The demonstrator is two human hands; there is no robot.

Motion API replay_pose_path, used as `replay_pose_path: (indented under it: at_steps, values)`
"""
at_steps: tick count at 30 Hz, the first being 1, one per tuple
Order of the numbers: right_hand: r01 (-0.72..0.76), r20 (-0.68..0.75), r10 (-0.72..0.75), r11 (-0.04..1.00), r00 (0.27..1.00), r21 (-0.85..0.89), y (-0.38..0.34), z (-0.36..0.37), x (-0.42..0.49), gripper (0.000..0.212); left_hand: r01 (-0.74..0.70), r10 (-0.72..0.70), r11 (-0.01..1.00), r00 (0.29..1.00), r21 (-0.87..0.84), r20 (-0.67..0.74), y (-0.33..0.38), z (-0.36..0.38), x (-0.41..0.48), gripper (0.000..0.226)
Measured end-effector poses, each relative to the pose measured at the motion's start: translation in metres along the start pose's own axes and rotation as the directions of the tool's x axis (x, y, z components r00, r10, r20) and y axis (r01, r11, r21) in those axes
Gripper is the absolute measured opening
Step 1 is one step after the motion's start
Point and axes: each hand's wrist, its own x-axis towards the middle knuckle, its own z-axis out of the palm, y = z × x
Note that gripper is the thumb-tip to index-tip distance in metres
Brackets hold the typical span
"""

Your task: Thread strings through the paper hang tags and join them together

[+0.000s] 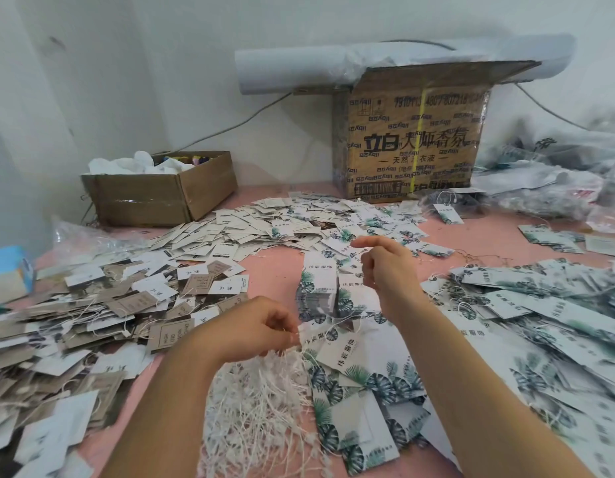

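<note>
Near table (489, 232) edge: heap of white strings (264, 408). Just above it, left hand (261, 329) fingers pinch a leaf-print hang tag (344, 351) and string ends. Right hand (385, 270) is raised beyond, fingers loosely curled; any string held cannot be told. Tag stack (320, 288) stands mid-table.

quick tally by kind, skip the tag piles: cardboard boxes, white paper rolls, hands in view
cardboard boxes: 2 (low open box, tall printed box)
white paper rolls: 1
hands: 2 (left hand pinching a leaf-print tag, right hand)
total: 5
</note>
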Motion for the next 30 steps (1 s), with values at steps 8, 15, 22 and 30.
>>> replay_pose_path:
  at_steps: [8, 15, 22, 30]
  values:
    - [0.430, 0.470, -0.031, 0.460, 0.882, -0.777, 0.026, 0.012, -0.005, 0.050, 0.068, -0.073, 0.996, 0.995, 0.065, 0.074, -0.002, -0.002, -0.002, 0.043]
    - [0.499, 0.502, -0.100, 0.381, 0.859, -0.778, 0.018, 0.011, -0.008, 0.028, 0.023, -0.023, 1.000, 0.999, -0.005, -0.036, -0.005, 0.002, 0.002, 0.025]
    - [0.851, 0.647, -0.582, 0.161, 0.491, -0.500, 0.001, 0.014, -0.021, 0.016, 0.017, -0.182, 0.878, 0.936, -0.479, -0.302, -0.001, 0.005, 0.010, 0.054]
    - [0.856, 0.800, -0.320, 0.299, 0.507, -0.422, -0.001, 0.021, -0.027, 0.024, -0.091, -0.355, 0.576, 0.867, -0.812, -0.349, -0.012, 0.002, 0.018, 0.015]
